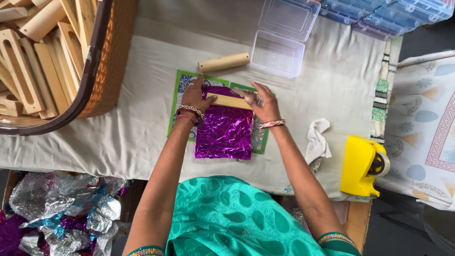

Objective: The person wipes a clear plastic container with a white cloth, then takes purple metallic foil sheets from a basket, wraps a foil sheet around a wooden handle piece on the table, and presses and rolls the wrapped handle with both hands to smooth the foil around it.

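one purple foil sheet [223, 129], two loose wooden blocks [223, 62], one yellow tape dispenser [361, 166].

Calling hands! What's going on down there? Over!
Left hand and right hand press flat wooden stick onto crinkled purple foil sheet. Round wooden dowel lies apart. Nothing blocking.
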